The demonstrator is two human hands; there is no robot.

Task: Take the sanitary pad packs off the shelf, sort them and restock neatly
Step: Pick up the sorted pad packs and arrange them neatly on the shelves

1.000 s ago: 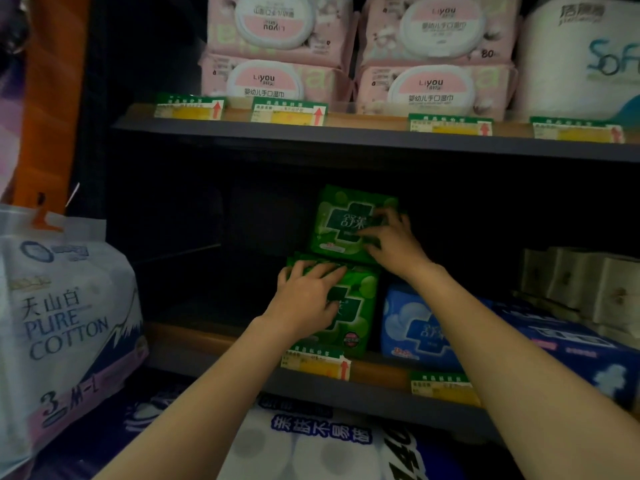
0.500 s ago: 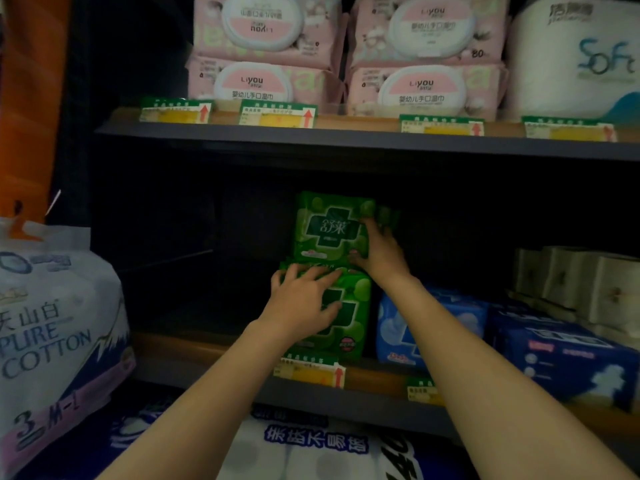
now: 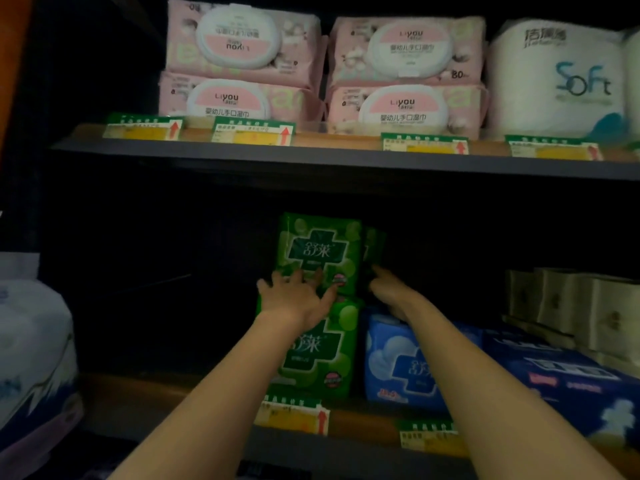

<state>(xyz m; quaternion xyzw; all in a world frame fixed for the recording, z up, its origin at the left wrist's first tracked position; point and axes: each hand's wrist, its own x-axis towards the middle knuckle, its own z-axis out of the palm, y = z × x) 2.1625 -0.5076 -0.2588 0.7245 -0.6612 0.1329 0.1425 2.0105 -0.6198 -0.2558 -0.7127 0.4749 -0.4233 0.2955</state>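
Observation:
Two green sanitary pad packs stand stacked on the middle shelf (image 3: pixel 149 393): an upper green pack (image 3: pixel 320 251) on top of a lower green pack (image 3: pixel 325 355). My left hand (image 3: pixel 296 297) lies flat with spread fingers across the seam between them, touching both. My right hand (image 3: pixel 389 289) reaches in at the right side of the upper pack, fingers pointing at its dark right edge; how they lie is hard to see. A blue pad pack (image 3: pixel 401 368) stands to the right of the lower green pack.
Dark blue packs (image 3: pixel 568 386) and beige boxes (image 3: pixel 581 306) fill the shelf's right. The shelf's left part is dark and bare. Pink wipe packs (image 3: pixel 405 74) and a white Soft roll pack (image 3: pixel 557 77) sit above. A white cotton pack (image 3: pixel 31 348) hangs at left.
My left hand slid up from the lower green pack to the seam between both. My right hand came off the upper pack's front and moved to its right side. The upper pack now stands straighter.

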